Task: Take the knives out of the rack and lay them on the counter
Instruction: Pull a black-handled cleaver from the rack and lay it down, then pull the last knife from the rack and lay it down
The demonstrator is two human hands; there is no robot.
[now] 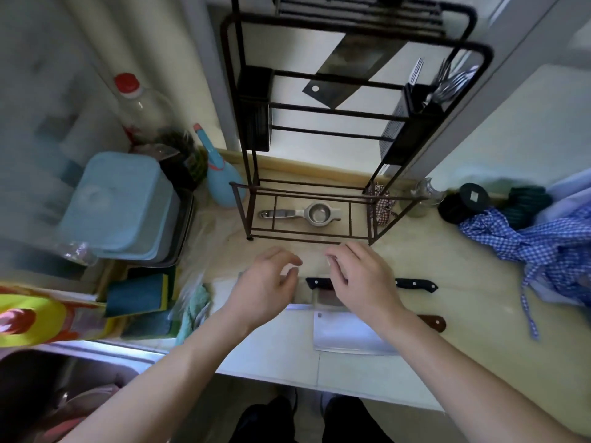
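A black wire rack [348, 113] stands at the back of the counter [431, 260], and one dark cleaver [348, 71] hangs blade-down inside it. On the counter in front lie a wide cleaver [345, 334] with a brown handle [431, 321] and a knife with a black handle [415, 284]; another black handle end [318, 282] shows between my hands. My left hand [268, 282] and my right hand [358, 276] hover just above these knives with fingers loosely apart and hold nothing. My right hand hides part of the knives.
A metal strainer [307, 214] lies on the rack's bottom shelf and a cutlery holder [412, 123] with forks hangs on its right. Blue tubs [118, 206], sponges [140, 292] and bottles crowd the left, a sink [48, 388] at lower left. A blue checked cloth [527, 238] lies right.
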